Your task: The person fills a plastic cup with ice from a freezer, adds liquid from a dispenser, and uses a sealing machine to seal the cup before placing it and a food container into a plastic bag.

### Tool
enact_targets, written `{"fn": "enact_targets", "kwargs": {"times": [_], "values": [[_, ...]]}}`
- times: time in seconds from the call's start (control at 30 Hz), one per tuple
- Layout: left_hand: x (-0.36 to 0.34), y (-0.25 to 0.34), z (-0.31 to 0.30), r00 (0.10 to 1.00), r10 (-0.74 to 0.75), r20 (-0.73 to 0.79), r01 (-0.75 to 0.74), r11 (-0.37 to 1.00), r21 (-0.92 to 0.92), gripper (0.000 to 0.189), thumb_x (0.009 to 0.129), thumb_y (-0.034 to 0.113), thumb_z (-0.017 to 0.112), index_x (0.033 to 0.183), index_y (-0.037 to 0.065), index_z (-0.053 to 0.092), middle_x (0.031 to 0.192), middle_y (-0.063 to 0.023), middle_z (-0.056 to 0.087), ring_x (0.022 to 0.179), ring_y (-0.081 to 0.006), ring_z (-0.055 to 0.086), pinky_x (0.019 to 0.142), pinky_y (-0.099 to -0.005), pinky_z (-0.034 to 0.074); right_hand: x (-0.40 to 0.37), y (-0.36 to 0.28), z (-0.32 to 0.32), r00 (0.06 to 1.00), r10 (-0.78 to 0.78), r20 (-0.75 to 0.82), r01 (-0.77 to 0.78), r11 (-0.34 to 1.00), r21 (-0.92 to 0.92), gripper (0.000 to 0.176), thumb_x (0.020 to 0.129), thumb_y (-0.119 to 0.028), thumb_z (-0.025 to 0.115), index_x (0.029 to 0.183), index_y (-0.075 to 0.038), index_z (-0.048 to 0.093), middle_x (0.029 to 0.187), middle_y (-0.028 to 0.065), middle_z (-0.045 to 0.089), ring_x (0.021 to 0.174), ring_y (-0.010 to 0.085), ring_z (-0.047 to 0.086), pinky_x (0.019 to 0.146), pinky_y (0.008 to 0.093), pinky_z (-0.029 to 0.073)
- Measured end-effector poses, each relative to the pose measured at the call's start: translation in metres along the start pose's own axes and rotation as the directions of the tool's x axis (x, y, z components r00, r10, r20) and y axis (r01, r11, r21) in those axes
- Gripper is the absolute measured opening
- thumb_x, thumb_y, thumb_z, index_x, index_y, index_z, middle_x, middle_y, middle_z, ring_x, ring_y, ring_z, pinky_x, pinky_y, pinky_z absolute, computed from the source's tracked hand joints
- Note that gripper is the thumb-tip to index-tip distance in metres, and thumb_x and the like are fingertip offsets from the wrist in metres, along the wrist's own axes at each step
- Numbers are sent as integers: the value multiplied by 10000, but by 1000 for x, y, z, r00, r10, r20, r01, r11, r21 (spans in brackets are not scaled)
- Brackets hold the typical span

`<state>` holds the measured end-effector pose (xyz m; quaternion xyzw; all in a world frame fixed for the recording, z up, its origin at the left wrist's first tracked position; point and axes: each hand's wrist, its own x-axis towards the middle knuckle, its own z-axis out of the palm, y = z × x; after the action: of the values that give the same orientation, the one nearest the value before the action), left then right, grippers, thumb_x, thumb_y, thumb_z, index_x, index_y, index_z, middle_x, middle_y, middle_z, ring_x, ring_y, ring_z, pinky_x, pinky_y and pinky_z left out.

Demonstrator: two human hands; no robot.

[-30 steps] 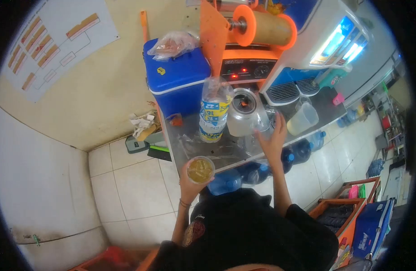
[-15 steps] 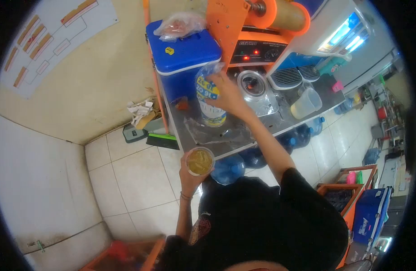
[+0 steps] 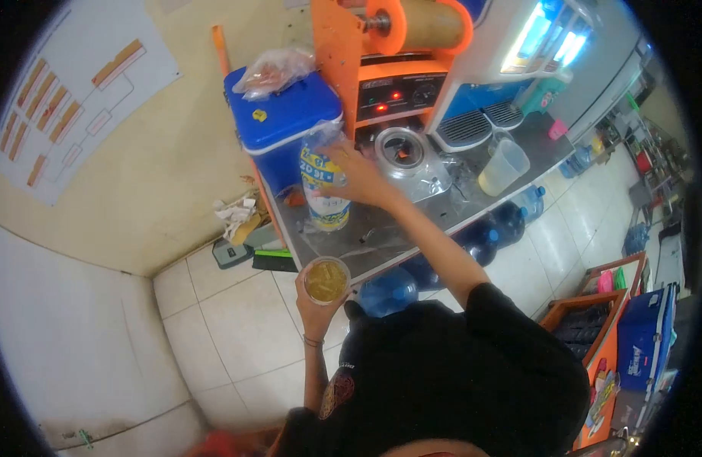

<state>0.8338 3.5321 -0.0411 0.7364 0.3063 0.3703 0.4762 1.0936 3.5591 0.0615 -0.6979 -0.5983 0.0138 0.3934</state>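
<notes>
My left hand (image 3: 314,311) is closed around a clear plastic cup (image 3: 327,280) of yellowish-brown drink, held upright just off the counter's front edge. Ice seems to float in it. On the counter, a tall plastic sleeve of cups (image 3: 326,209) with blue and yellow "16 oz" printing stands upright. The fingers of my right hand (image 3: 357,177) wrap around its upper part, and the thumb lies lower on its side. The sleeve's loose clear top sticks up above the fingers.
An orange cup-sealing machine (image 3: 339,68) with red lights stands behind, its round metal cup holder (image 3: 401,149) in front. A blue cooler box (image 3: 286,114) sits at left, a plastic jug (image 3: 505,169) at right. Large water bottles (image 3: 389,291) stand below the counter (image 3: 381,228).
The view has shifted, so the counter things sit further left. My right hand stays on the sleeve of cups, its fingers pressed closer around it. My left hand still holds the cup.
</notes>
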Motion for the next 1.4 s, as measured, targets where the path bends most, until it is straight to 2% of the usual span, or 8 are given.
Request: {"fn": "enact_targets", "kwargs": {"times": [0.1, 0.23, 0.43, 0.5, 0.53, 0.6, 0.7, 1.4], "values": [[10, 0, 20, 999, -14, 42, 17, 998, -66, 854, 576, 228, 905, 1252, 6, 432, 1190, -128, 547, 1106, -225, 554, 955, -345, 447, -18, 23, -32, 953, -112, -283, 101, 993, -55, 691, 726, -369, 770, 1289, -81, 490, 1218, 196, 484, 1120, 359, 505, 939, 428, 415], [36, 25, 54, 993, 107, 46, -105, 994, -39, 860, 569, 232, 909, 1252, 6, 438, 1193, -128, 547, 1111, -226, 550, 961, -343, 441, -97, 84, -67, 797, 150, -585, -389, 869, -307, 502, 749, -324, 754, 1123, -37, 580, 1090, 165, 513, 1015, 350, 501, 864, 455, 415], [99, 74, 118, 971, 226, 83, -220, 973, -71, 854, 574, 246, 907, 1248, 3, 443, 1205, -133, 541, 1117, -227, 536, 967, -336, 432, -139, 154, -92, 845, 325, -425, -488, 793, -364, 317, 804, -266, 695, 959, -12, 589, 975, 134, 578, 960, 303, 541, 820, 450, 428], [127, 89, 139, 958, 266, 103, -255, 961, -105, 834, 588, 251, 901, 1241, 2, 446, 1197, -137, 545, 1108, -230, 539, 961, -335, 433, -119, 165, -120, 727, 651, -218, -493, 715, 495, 209, 856, -229, 629, 918, -35, 581, 966, 119, 639, 893, 231, 596, 777, 399, 454], [141, 96, 150, 942, 322, 88, -313, 944, -105, 835, 588, 256, 900, 1242, 3, 446, 1197, -133, 550, 1102, -229, 545, 959, -337, 438, -112, 166, -134, 728, 650, -216, -490, 715, 500, 209, 856, -229, 629, 918, -35, 581, 966, 119, 639, 893, 231, 596, 777, 399, 454], [166, 104, 171, 922, 380, 71, -373, 923, -98, 837, 588, 262, 898, 1243, 4, 446, 1197, -130, 554, 1095, -228, 552, 958, -339, 442, -89, 136, -168, 746, 643, 173, -369, 183, 911, 150, 899, -203, 563, 937, -57, 564, 955, 98, 675, 847, 180, 631, 738, 336, 482], [198, 96, 205, 930, 360, 76, -345, 925, -157, 856, 580, 282, 901, 1247, 5, 442, 1210, -113, 547, 1102, -225, 560, 950, -341, 452, -63, 123, -179, 785, 573, 234, -334, 75, 940, 153, 918, -196, 536, 982, -57, 543, 995, 102, 663, 901, 190, 635, 720, 303, 500], [231, 61, 227, 962, 58, 268, -218, 754, 620, 1005, 441, 590, 846, 1256, 103, 519, 1108, -145, 504, 1058, -339, 479, 891, -459, 410, -57, 192, -106, 771, 625, 126, -322, 211, 923, 124, 974, -151, 471, 991, -36, 515, 999, 114, 629, 913, 185, 612, 810, 301, 511]]}}
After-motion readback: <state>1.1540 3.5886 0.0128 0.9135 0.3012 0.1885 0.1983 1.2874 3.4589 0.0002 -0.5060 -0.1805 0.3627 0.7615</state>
